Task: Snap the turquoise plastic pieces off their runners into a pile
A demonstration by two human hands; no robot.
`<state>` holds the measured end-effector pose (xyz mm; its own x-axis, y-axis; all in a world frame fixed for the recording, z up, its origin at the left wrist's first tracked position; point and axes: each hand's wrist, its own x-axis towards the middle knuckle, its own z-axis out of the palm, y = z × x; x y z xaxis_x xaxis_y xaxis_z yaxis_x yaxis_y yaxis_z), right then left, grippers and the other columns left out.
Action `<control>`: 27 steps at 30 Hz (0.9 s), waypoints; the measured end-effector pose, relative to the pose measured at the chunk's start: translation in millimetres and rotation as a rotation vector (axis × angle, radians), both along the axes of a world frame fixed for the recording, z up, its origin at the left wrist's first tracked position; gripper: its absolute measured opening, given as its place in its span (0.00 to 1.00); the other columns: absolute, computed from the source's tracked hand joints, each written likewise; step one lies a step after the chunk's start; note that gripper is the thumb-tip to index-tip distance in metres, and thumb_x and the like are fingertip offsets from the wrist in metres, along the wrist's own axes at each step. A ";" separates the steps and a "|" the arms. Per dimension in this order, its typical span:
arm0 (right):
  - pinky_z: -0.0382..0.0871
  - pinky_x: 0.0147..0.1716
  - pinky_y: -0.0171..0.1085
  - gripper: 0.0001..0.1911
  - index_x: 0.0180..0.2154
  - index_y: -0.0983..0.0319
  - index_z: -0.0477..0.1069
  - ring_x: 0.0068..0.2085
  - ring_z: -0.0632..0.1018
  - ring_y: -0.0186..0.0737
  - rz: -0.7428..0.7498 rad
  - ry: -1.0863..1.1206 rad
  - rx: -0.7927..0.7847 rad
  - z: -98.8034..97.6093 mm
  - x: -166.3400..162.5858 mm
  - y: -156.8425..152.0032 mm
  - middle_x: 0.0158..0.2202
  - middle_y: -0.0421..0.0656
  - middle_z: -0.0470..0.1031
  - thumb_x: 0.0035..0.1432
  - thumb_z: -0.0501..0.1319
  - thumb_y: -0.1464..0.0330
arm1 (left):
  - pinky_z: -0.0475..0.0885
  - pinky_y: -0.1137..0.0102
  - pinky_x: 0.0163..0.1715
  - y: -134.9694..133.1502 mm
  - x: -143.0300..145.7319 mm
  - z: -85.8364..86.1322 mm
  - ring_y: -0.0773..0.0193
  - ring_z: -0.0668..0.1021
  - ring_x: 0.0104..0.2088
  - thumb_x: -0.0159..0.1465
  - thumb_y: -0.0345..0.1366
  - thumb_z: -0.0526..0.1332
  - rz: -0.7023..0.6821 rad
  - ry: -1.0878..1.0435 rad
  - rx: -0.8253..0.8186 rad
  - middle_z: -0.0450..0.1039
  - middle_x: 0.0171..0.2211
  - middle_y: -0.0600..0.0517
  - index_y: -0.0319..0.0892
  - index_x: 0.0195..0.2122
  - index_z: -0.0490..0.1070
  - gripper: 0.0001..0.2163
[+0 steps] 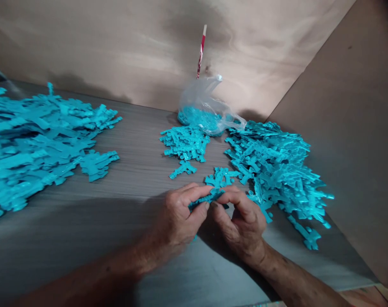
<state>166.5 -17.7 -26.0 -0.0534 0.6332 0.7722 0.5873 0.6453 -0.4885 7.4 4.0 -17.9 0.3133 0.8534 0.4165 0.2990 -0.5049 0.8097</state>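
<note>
Both hands meet over the middle of the table around a turquoise plastic toy gun piece [212, 196]. My left hand [182, 211] pinches its left part between thumb and fingers. At its right end, my right hand [241, 221] has thumb and index finger closed on it. The fingers hide much of the piece. Just beyond the fingertips lies another turquoise gun-shaped piece [221, 175]. A single piece [182, 169] rests a little farther left, in front of a small heap [185, 143] of similar pieces.
A large pile of turquoise gun-shaped pieces [43, 140] covers the left of the grey wood-grain table [136, 157]. Another pile [277, 166] stands on the right. At the back is a clear plastic bag [209, 104] with turquoise parts inside. Behind it a red-and-white strip [201, 51] shows against the board wall [117, 47].
</note>
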 end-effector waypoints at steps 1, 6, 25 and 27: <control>0.73 0.33 0.35 0.09 0.37 0.57 0.68 0.31 0.78 0.36 -0.003 0.016 -0.042 0.3 -0.5 -0.2 0.28 0.37 0.74 0.57 0.60 0.77 | 0.75 0.71 0.40 0.5 -0.3 -1.2 0.65 0.80 0.36 0.60 0.25 0.60 -0.002 -0.019 -0.071 0.80 0.36 0.54 0.46 0.45 0.78 0.16; 0.69 0.28 0.34 0.06 0.30 0.58 0.67 0.27 0.74 0.34 -0.028 0.129 -0.268 -0.8 -1.8 -1.9 0.25 0.36 0.72 0.54 0.61 0.74 | 0.75 0.73 0.31 3.1 -1.3 -3.4 0.64 0.80 0.32 0.58 0.26 0.59 -0.017 -0.062 -0.380 0.81 0.33 0.55 0.44 0.46 0.79 0.17; 0.68 0.23 0.32 0.05 0.33 0.61 0.71 0.25 0.73 0.32 0.123 0.539 -0.576 -5.0 7.0 7.6 0.26 0.37 0.74 0.52 0.65 0.71 | 0.72 0.70 0.29 11.4 -0.5 14.7 0.66 0.78 0.25 0.55 0.30 0.63 0.009 -0.301 -0.809 0.78 0.22 0.53 0.33 0.48 0.76 0.18; 0.68 0.23 0.33 0.06 0.35 0.60 0.72 0.25 0.73 0.33 0.113 0.468 -0.544 -4.4 6.2 6.5 0.26 0.37 0.74 0.52 0.65 0.71 | 0.71 0.71 0.28 12.4 0.0 14.9 0.67 0.77 0.24 0.55 0.31 0.63 0.016 -0.314 -0.809 0.77 0.21 0.54 0.34 0.47 0.76 0.17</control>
<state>172.7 -11.2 -30.3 0.1178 0.9443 0.3072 0.1826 0.2835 -0.9414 7.4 16.5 -3.0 0.2712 0.9281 -0.2550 0.0036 0.2639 0.9645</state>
